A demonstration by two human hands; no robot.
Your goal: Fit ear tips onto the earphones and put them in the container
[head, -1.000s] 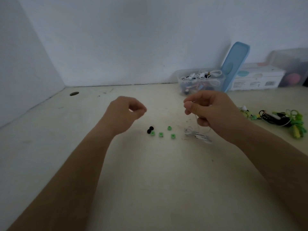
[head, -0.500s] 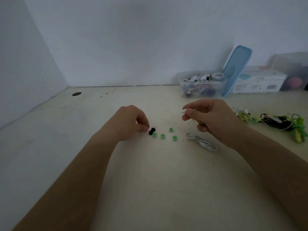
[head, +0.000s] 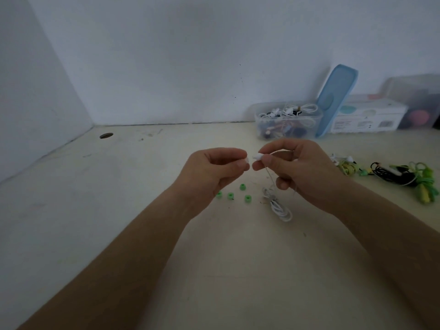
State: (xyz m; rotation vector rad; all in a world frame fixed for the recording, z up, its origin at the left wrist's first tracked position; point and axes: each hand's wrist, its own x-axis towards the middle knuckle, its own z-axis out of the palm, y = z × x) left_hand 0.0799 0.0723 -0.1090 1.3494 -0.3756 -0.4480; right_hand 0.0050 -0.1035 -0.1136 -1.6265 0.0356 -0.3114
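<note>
Our left hand [head: 209, 172] has come up off the table [head: 238, 270], away from the ear tips it was reaching for, and now hangs level with our right hand [head: 302, 170]. The white earbud [head: 257, 156] is pinched between the right thumb and forefinger, its free end pointing at the left fingertips and just short of them. The left thumb and forefinger press together with the other fingers curled, and we cannot tell whether a tip is caught between them. From the grip the cable [head: 279, 207] drops to a coiled bundle on the table. Below and left of the grip lie four green ear tips [head: 242, 186]. Beyond the grip, to the right, the clear container [head: 258, 115] holds earphones, its blue lid [head: 337, 101] leaning beside it. Further right lies a tangle of earphones [head: 404, 175].
</note>
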